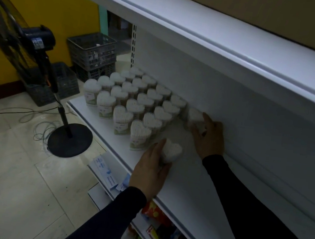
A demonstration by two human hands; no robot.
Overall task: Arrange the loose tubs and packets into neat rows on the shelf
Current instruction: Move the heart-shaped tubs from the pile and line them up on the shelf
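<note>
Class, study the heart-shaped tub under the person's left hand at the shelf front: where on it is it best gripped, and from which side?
Grip the heart-shaped tub around its side walls, coming from the open front edge of the shelf, as the left hand does. It stands upright, with tubs in rows crowding its far left side.

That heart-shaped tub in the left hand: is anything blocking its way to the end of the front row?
Nothing visible does. The left hand holds the tub just beside the front row's last tub, with only bare shelf between them. The right hand is farther back, on another tub.
</note>
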